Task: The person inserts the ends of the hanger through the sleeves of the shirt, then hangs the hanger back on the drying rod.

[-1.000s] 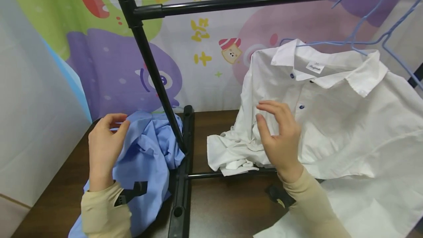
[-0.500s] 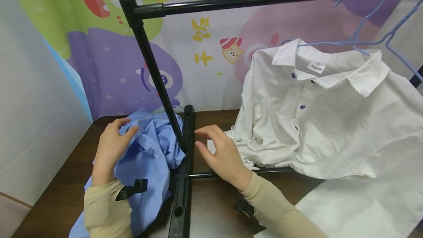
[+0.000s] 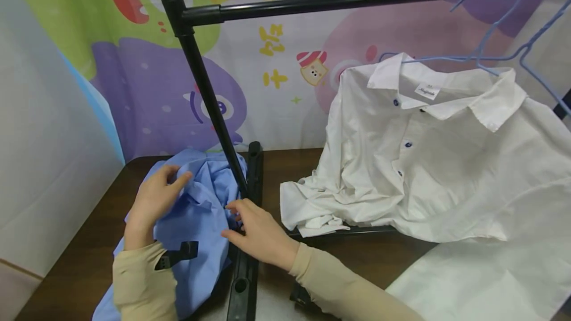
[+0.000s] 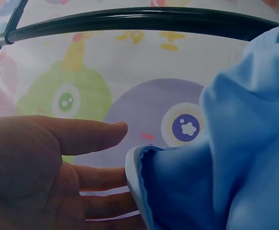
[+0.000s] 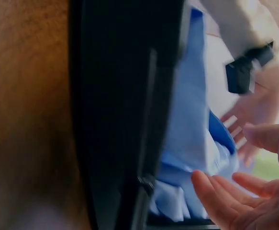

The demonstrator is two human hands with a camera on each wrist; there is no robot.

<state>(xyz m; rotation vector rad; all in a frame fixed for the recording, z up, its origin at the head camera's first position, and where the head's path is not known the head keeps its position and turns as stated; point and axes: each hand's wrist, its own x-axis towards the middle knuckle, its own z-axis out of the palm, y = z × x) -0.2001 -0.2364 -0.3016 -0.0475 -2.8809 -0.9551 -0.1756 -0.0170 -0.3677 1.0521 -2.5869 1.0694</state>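
Observation:
A crumpled light-blue garment [image 3: 196, 222] lies in a heap at the left in the head view. My left hand [image 3: 153, 204] is at its upper left side, thumb raised apart from the fingers. In the left wrist view, those fingers [image 4: 106, 203] run behind a folded edge of the blue cloth [image 4: 254, 124], and nothing is pinched. My right hand [image 3: 263, 237] reaches across the rack's black foot [image 3: 243, 281], its fingertips at the garment's right edge. Thumb and fingers of that right hand [image 5: 244, 201] are spread apart in the right wrist view.
A black clothes rack has its slanted post [image 3: 207, 88] behind the garment and a top bar [image 3: 334, 4] running right. On a blue wire hanger [image 3: 495, 24] hangs a white button shirt [image 3: 437, 172], one cuff near the lower bar. A cartoon curtain [image 3: 285, 113] backs the brown table [image 3: 294, 162].
My right hand has swept left and down from in front of the white shirt to the blue garment's edge. My left hand has shifted slightly right and lower onto the cloth.

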